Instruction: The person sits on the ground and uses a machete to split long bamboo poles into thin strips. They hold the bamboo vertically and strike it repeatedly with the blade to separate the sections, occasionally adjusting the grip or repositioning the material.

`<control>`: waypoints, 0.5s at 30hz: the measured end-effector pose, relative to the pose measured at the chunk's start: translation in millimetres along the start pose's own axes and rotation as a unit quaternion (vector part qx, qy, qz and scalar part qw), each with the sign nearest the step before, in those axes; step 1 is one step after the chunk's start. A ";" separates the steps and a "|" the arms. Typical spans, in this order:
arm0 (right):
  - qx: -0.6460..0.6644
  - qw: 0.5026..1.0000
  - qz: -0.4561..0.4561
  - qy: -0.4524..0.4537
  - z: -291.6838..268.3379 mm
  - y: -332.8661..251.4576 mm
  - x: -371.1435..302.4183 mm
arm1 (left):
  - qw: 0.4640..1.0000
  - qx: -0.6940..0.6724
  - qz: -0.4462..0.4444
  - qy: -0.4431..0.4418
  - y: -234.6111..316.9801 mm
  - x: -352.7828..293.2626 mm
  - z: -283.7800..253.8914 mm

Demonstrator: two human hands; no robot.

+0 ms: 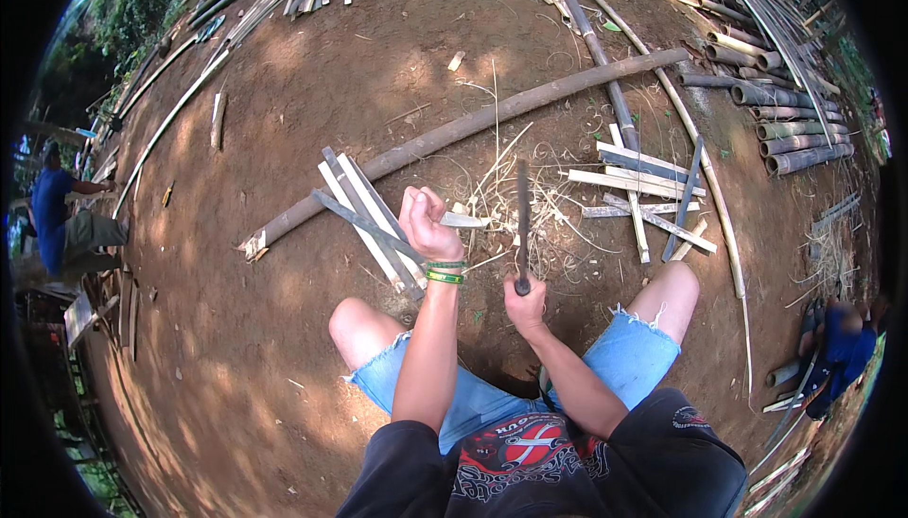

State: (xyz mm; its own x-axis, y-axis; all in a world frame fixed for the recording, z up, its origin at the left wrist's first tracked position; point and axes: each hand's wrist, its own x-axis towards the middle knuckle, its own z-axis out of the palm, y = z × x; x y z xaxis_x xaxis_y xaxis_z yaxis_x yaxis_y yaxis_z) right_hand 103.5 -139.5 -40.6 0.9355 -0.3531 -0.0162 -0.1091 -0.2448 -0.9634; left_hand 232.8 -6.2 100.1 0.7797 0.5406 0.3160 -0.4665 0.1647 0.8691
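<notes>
My right hand (pixel 526 300) is wrapped round the handle of a long, dark-bladed knife (pixel 524 220), its blade pointing up and away from me. To the left of the blade, my left hand (pixel 430 225) has its fingers curled in. A short pale piece of bamboo (pixel 463 220) sticks out from it toward the knife, most of it hidden by the hand. Thin curled shavings (pixel 549 206) litter the dirt beyond both hands. Split bamboo strips (pixel 364 206) lie crossed just left of my left hand. Another loose pile of strips (pixel 653 182) rests to the right.
A long brown pole (pixel 530 102) slants over the ground ahead, meeting a darker pole (pixel 605 73). Cut bamboo lengths (pixel 794 125) are stacked at the far right. One person in blue (pixel 55 201) is at the left edge, another (pixel 846 348) at the right.
</notes>
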 end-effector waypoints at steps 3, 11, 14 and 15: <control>-0.234 0.910 0.289 -0.182 -7.9 91.1 -14.8 | 1.000 -0.002 -0.009 -0.003 -0.4 -7.0 1.9; 0.069 0.988 0.060 -0.126 -13.0 -108.0 35.8 | 1.000 0.018 0.000 0.007 -0.9 -2.9 -20.6; -0.005 1.000 -0.020 -0.012 2.7 -7.4 -8.1 | 1.000 -0.029 -0.010 0.001 -2.4 -5.1 -6.6; -0.115 0.980 0.146 -0.070 -2.9 61.6 -19.1 | 0.996 -0.085 -0.039 -0.007 -3.2 -4.9 -1.4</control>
State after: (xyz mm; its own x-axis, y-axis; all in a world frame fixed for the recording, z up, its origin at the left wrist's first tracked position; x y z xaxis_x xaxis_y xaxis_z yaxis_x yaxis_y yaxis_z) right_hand 77.9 -150.5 -98.8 0.8885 -0.3147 -0.3339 -0.4364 -0.3550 -0.8267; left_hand 229.9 -8.2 95.2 0.8211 0.5100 0.2565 -0.4678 0.3436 0.8143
